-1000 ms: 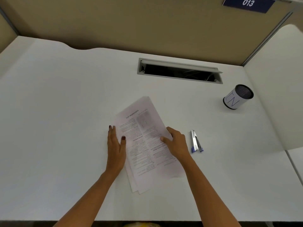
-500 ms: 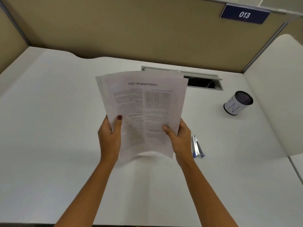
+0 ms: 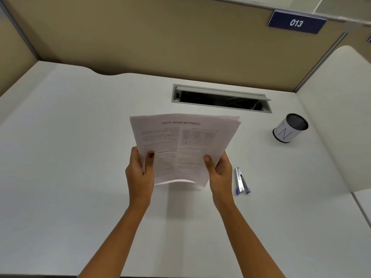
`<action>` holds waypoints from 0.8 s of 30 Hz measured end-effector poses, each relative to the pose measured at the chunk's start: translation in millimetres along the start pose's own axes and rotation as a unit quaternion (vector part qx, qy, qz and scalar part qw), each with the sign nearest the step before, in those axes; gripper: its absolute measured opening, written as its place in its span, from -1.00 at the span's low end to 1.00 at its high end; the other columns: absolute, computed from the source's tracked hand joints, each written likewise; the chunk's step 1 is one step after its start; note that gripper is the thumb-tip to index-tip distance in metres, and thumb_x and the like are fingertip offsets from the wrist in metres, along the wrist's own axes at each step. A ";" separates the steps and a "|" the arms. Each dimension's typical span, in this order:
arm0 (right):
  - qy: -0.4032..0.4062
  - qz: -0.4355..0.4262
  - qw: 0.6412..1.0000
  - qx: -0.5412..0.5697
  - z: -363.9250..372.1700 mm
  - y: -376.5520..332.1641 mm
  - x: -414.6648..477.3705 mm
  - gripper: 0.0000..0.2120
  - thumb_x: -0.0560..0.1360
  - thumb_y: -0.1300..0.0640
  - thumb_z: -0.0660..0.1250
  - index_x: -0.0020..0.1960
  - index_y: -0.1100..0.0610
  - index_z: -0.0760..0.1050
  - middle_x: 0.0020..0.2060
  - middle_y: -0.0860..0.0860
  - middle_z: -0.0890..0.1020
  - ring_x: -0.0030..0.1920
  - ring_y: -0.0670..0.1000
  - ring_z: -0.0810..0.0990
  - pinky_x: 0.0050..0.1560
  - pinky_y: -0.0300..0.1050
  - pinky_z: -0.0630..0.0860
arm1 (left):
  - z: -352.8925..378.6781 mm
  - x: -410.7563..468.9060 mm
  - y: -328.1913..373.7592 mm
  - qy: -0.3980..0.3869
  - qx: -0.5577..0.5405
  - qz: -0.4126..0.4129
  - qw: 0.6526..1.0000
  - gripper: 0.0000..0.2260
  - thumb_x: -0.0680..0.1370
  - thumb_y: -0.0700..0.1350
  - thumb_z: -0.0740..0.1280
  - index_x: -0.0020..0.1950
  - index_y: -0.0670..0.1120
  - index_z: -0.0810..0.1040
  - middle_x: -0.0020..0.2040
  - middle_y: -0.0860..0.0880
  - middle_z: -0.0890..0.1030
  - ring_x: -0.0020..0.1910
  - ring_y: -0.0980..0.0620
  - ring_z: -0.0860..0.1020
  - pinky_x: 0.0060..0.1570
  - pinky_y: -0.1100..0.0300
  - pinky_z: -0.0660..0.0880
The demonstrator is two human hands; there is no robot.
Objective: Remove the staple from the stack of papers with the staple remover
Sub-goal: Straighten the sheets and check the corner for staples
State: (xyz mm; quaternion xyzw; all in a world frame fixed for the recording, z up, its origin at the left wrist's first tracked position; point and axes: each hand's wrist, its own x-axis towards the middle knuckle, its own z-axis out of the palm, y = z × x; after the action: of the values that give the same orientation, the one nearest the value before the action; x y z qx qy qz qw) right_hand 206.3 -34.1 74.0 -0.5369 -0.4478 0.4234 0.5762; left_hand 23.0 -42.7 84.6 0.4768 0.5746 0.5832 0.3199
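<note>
I hold the stack of papers (image 3: 184,145) upright above the white desk (image 3: 80,157), printed side toward me with the text upside down. My left hand (image 3: 140,171) grips its lower left edge, thumb on the front. My right hand (image 3: 219,171) grips the lower right edge the same way. The sheets fan apart slightly at the top right corner. I cannot see the staple. The staple remover (image 3: 242,182), silver with blue tips, lies flat on the desk just right of my right hand, untouched.
A cylindrical pen cup (image 3: 289,129) with a white label stands at the right. A grey cable slot (image 3: 220,99) is open in the desk behind the papers. Beige partition walls enclose the back and sides, with a blue 013 sign (image 3: 296,23).
The papers lay flat on the desk under both hands a second ago. Both hands lifted them upright, and since then the stack has sunk a little lower and farther from me.
</note>
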 end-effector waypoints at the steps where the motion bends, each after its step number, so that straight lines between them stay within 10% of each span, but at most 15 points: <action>1: 0.000 0.002 1.000 0.001 -0.7 1.7 -1.0 -0.75 0.56 0.11 0.30 0.22 -0.06 0.46 0.04 -0.09 0.64 0.08 -0.04 0.63 0.05 -0.16 0.62 | -0.2 0.4 -1.1 0.001 -0.004 -0.001 1.000 -0.88 0.58 0.02 0.24 0.06 0.23 0.37 -0.02 0.35 0.55 -0.02 0.30 0.56 -0.17 0.48 0.51; 11: 0.007 0.054 0.991 -0.123 -13.3 22.8 -9.3 -0.69 0.51 0.08 0.38 0.20 0.00 0.40 0.12 -0.11 0.57 0.17 -0.07 0.53 0.10 -0.26 0.43 | 0.3 -1.8 -10.8 0.031 -0.003 -0.026 0.999 -0.83 0.54 -0.03 0.34 0.07 0.21 0.44 0.05 0.26 0.57 0.00 0.30 0.56 -0.09 0.37 0.57; 19: -0.069 0.239 0.941 0.228 1.3 22.3 -32.3 -0.38 0.38 0.07 0.49 0.38 0.07 0.36 0.24 0.06 0.60 0.24 0.07 0.57 0.15 -0.04 0.57 | 11.6 4.2 3.8 0.085 -0.216 -0.149 0.961 -0.59 0.54 -0.13 0.34 0.37 0.08 0.39 0.27 0.05 0.55 0.22 0.11 0.54 0.24 0.05 0.48; 24: -0.027 0.168 0.973 0.158 15.5 9.3 -27.7 -0.60 0.45 0.18 0.44 0.25 -0.01 0.48 0.14 -0.02 0.66 0.13 0.02 0.64 0.03 -0.05 0.62 | 19.3 -3.1 3.2 0.037 -0.337 -0.209 0.917 -0.57 0.58 -0.20 0.27 0.42 0.09 0.34 0.31 -0.03 0.54 0.25 -0.04 0.54 0.19 -0.09 0.51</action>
State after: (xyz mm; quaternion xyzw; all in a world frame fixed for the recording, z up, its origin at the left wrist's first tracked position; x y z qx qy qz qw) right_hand 184.5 -56.6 63.4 -0.4946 -0.2941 0.5943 0.5618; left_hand 42.4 -38.9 84.9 0.1883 0.4419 0.6792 0.5550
